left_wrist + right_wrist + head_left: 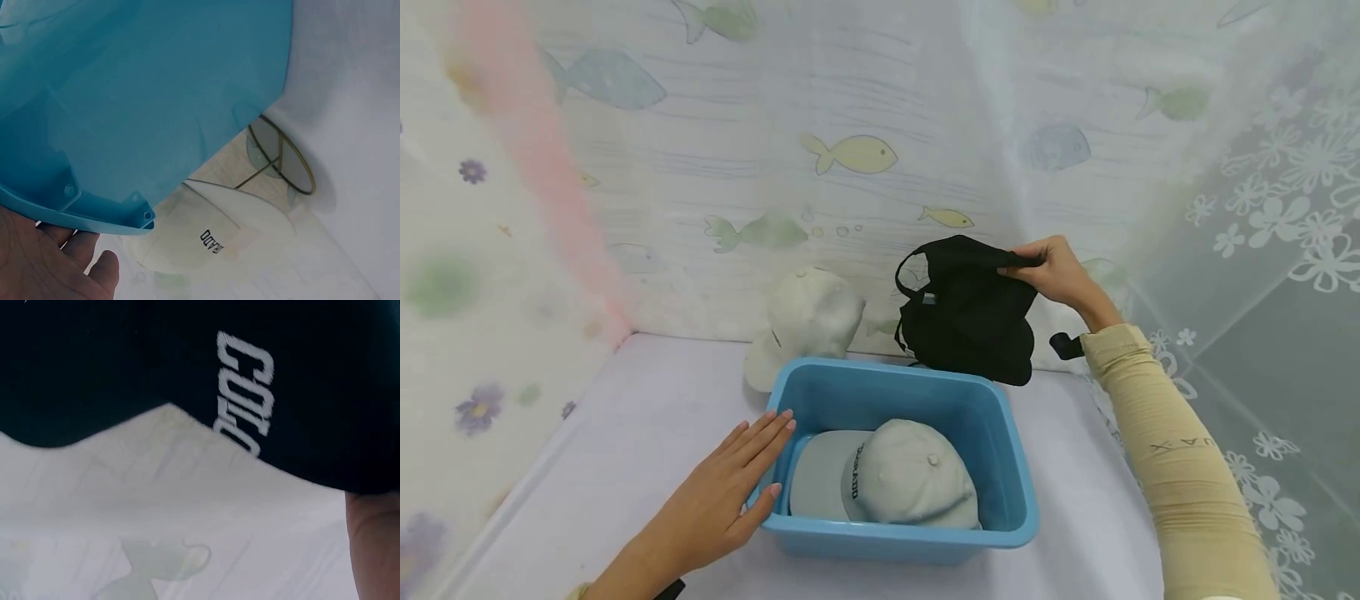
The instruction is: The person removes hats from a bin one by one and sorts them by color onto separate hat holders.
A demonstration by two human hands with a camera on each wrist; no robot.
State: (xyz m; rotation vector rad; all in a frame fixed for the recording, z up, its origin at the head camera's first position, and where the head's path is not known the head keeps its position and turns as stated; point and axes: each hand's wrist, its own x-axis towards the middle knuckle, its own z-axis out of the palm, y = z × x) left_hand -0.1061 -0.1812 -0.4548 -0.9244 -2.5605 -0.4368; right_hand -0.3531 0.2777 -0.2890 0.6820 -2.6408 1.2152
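Note:
My right hand [1054,271] pinches a black baseball cap [973,312] by its crown, thumb on one side and fingers on the other. The cap hangs tilted behind the tub, its strap opening facing left; white embroidered letters [245,394] show on it in the right wrist view. My left hand [718,483] lies with straight fingers over the left rim of a light blue plastic tub [880,537]. Inside the tub rests a pale grey baseball cap [917,475], brim to the left, dark lettering on its front. Seen from the left wrist, the fingers touch the tub's rim.
Behind the tub's left corner, a cream baseball cap [816,312] sits raised, with a round wire stand [281,156] by it in the left wrist view. A white cloth [610,467] covers the table. Fish-printed curtain [857,154] hangs close behind; flowered sheer fabric [1292,192] hangs right.

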